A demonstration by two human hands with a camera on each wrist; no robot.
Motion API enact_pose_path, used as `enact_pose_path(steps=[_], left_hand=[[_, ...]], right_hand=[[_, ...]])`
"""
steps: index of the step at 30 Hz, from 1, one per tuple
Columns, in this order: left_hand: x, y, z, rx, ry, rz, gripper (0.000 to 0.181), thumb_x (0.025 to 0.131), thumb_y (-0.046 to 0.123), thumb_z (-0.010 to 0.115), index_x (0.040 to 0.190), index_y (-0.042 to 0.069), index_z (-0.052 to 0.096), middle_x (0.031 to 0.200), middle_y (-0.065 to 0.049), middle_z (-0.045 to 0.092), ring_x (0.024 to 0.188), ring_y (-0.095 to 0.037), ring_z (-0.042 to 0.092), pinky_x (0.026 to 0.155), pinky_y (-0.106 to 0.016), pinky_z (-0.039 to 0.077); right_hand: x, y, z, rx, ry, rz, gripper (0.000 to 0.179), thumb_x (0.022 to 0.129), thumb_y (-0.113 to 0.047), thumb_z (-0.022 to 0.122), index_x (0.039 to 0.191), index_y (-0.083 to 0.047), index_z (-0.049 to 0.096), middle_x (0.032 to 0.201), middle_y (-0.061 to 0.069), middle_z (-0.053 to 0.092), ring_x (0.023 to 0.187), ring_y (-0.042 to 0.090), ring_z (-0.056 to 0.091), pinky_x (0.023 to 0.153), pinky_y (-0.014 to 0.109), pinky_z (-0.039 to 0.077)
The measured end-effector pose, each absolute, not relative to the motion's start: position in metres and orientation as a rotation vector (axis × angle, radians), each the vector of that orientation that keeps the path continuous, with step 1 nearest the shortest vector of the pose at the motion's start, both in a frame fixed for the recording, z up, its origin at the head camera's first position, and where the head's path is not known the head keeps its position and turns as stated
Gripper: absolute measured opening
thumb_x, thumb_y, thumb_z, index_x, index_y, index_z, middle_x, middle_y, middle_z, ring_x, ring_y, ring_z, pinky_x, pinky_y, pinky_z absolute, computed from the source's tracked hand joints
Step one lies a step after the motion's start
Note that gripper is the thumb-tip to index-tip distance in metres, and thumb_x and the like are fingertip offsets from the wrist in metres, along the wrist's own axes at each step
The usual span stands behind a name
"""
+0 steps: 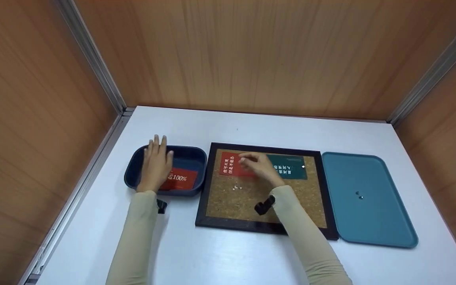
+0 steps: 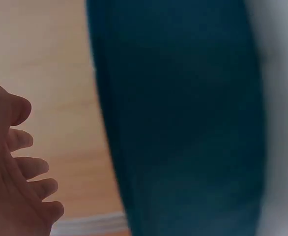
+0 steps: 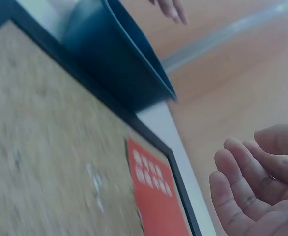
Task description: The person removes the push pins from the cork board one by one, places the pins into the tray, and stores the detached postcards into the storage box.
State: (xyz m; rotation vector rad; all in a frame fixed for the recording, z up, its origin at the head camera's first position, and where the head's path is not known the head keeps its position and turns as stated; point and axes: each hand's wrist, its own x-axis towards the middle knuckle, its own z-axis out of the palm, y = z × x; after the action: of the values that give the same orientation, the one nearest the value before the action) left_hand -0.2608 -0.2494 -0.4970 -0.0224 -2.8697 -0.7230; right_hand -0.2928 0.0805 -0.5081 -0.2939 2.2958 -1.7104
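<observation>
My left hand [image 1: 156, 168] hovers over the dark blue bin [image 1: 201, 158], its fingers extended and holding nothing. Inside the bin lies a red card [image 1: 182, 180] with white print, partly covered by that hand. Above the framed cork board [image 1: 232, 206] is my right hand [image 1: 260, 168], fingers loosely bent with nothing visible between them. It overlaps a red card [image 1: 226, 164] lying along the board's far side. Beside that is a dark green card [image 1: 295, 166] with a small white spot near its right edge. In the right wrist view, the right fingers [image 3: 227, 191] curve upward, palm showing.
Several small whitish bits [image 1: 236, 188] lie on the cork below the red card. A teal tray [image 1: 374, 221] sits right of the board, with small shiny pieces [image 1: 359, 195] on it. Wooden panels [image 1: 251, 59] enclose the white table [image 1: 228, 257] at the back and sides.
</observation>
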Motion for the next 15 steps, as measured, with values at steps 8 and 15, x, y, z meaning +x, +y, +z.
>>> enact_pose_path(steps=[8, 15], left_hand=[[-0.268, -0.172, -0.487, -0.288, -2.819, -0.595, 0.055, 0.103, 0.027, 0.041, 0.152, 0.007, 0.025, 0.159, -0.019, 0.019, 0.148, -0.035, 0.015, 0.121, -0.050, 0.013], [-0.270, -0.110, -0.490, -0.543, -2.786, -0.492, 0.054, 0.103, 0.030, 0.042, 0.151, 0.009, 0.030, 0.158, -0.015, 0.025, 0.146, -0.031, 0.024, 0.120, -0.046, 0.021]], right_hand=[[-0.294, 0.142, -0.510, -0.227, 2.362, -1.733, 0.038, 0.098, -0.020, 0.055, 0.128, 0.004, 0.058, 0.118, 0.022, 0.064, 0.107, 0.034, 0.064, 0.093, 0.047, 0.054], [-0.294, 0.190, -0.506, -0.165, 2.446, -1.686, 0.039, 0.098, -0.022, 0.056, 0.128, 0.004, 0.057, 0.121, 0.023, 0.062, 0.107, 0.028, 0.064, 0.094, 0.042, 0.054]])
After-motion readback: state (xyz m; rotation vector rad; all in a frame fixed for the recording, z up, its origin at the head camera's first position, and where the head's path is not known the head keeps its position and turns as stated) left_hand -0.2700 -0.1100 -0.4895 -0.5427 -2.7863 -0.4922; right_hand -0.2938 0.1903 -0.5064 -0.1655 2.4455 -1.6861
